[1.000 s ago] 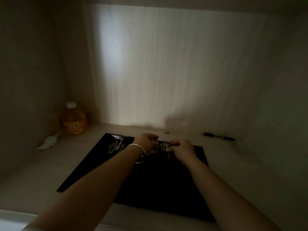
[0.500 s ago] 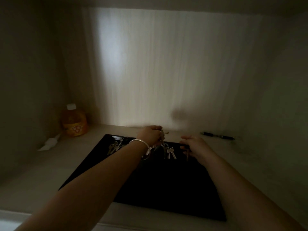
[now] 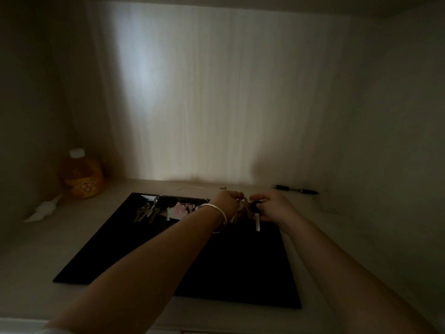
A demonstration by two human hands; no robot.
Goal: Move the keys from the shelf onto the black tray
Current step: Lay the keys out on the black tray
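Head view shows both hands meeting over the far edge of the black tray (image 3: pixel 240 268), at about twelve o'clock from its middle. Left hand (image 3: pixel 227 204) is curled shut around a bunch of keys (image 3: pixel 244 208); right hand (image 3: pixel 271 208) pinches a black-headed key (image 3: pixel 256 214) whose silver blade hangs down over the tray. More keys (image 3: pixel 147 210) already lie at the tray's ten o'clock corner. Such a bunch is likely light but loose and jangly (metal, stiff, not fragile), so the ring or a key head seems the surest hold. An orange bottle (image 3: pixel 81 175) stands on the shelf (image 3: pixel 36 249) at ten o'clock, a pen (image 3: pixel 295 189) at one o'clock.
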